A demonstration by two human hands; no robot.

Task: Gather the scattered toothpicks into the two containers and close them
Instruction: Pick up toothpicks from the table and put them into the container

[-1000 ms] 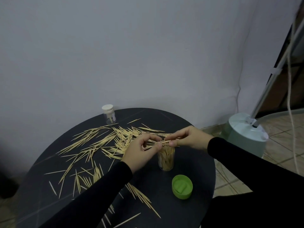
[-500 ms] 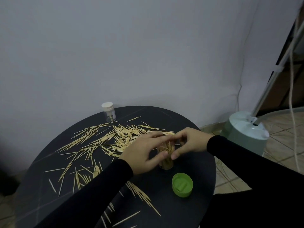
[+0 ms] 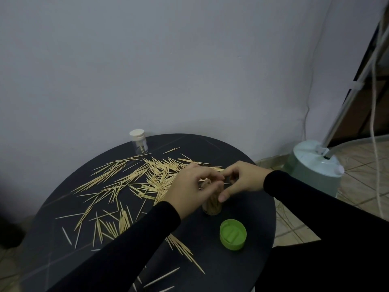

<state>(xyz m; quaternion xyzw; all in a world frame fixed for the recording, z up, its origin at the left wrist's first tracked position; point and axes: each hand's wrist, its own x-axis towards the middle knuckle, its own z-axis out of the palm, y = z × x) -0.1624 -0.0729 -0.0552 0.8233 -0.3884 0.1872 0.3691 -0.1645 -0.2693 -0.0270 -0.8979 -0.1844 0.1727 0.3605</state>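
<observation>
Head view of a round dark table (image 3: 248, 260) against a pale wall. An open clear container (image 3: 212, 205), already packed with upright toothpicks, stands near the table's centre-right. Both hands meet directly over its mouth. The left hand (image 3: 189, 189) has its fingers curled, the thumb lying across the container's upper part. The right hand (image 3: 242, 182) is also curled, its thumb reaching down beside the container wall. The fingertips of the two hands meet above the opening and appear to be guiding toothpicks in, but what each pinches cannot be told, since the fingers cover the mouth.

The scattered toothpicks (image 3: 134, 180) lie mostly in a broad fan left of and beyond the hands. Smaller groups lie nearer, including a bundle (image 3: 181, 247) beside the left sleeve. The green lid (image 3: 233, 234) rests upside down near the open container, on its near-right side. A second container (image 3: 139, 144), small and clear with a white cap on, stands at the far left edge and holds only a few sticks.

Handling, as judged: the toothpicks are very light, stiff but easily snapped, and pointed. They roll and slide on the smooth top, so they are best swept parallel into a bundle and pinched at mid-length. The containers look light and tippable and should be steadied by the wall while filling.

Hidden or unclear: the container mouth, its fill level, and the nearest toothpicks, cut off by the bottom edge.
</observation>
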